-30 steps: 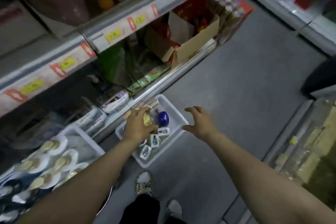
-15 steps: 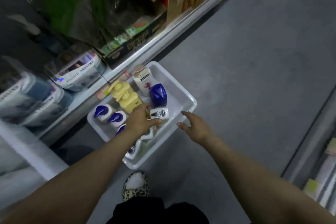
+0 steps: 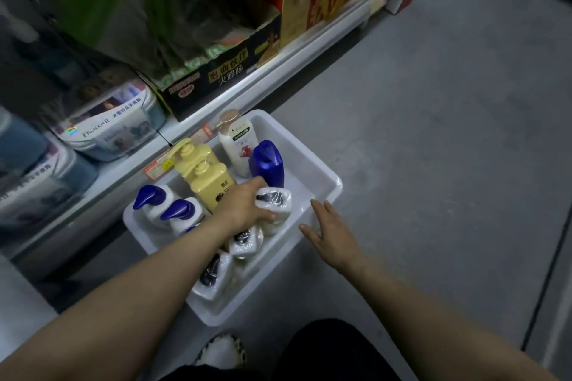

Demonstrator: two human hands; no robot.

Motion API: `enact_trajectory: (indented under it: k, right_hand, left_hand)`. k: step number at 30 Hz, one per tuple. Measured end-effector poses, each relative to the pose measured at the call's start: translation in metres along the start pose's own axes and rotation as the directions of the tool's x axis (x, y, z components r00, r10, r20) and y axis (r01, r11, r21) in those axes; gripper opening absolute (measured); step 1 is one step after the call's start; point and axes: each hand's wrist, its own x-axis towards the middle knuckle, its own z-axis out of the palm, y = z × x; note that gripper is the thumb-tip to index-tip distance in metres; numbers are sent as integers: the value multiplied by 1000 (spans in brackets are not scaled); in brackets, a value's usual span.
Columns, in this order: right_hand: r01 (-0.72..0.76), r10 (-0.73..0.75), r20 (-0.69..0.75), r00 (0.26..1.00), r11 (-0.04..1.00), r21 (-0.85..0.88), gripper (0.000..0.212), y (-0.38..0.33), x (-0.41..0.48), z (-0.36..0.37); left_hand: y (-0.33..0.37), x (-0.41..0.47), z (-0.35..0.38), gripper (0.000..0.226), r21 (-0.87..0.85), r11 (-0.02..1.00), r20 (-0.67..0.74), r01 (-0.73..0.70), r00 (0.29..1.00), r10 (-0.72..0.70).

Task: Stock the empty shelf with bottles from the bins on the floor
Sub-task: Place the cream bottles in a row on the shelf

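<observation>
Fingers of the left hand [image 3: 244, 209] curl round the wrapped white bottle [image 3: 275, 199] mid-frame, inside the bin [image 3: 328, 185] — film looks slick, probably hefty, so grab its body. The right hand [image 3: 334, 233] is spread loose beside the rim.

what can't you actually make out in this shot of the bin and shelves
Head view only:
Label of the wrapped bottle: covered by the left hand gripping it, plus glare on the wrap.
The blue-capped bottle under the left forearm: mostly hidden by the arm.
The green goods on the upper-left shelf: blurred.
The price tag on the shelf edge: too small to read.
The empty shelf to stock: outside the frame.
</observation>
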Motion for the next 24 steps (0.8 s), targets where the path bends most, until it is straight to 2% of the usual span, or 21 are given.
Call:
enact_trajectory:
  k: [4, 7, 13, 18, 24]
  right_hand:
    - [-28, 22, 55, 998, 995, 101, 79, -21, -16, -24]
    - [-36, 8, 111, 994, 966, 254, 82, -50, -51, -57]
    - [-12, -15, 46, 999, 845, 534, 70, -139, -146, -158]
    - [118, -95, -69, 993, 795, 595, 73, -227, -231, -263]
    - [239, -294, -9, 956, 759, 606, 63, -342, -332, -356]
  left_hand:
    - [30, -18, -26, 40, -86, 996, 19, -16, 1000, 18]
    - [72, -45, -68, 39, -194, 981, 38, 0, 999, 7]
    - [174, -127, -179, 48, -410, 912, 26, 32, 999, -23]
    - [264, -228, -281, 47, -468, 884, -62, -2, 998, -31]
    - [352, -377, -396, 56, -487, 867, -240, -104, 971, -19]
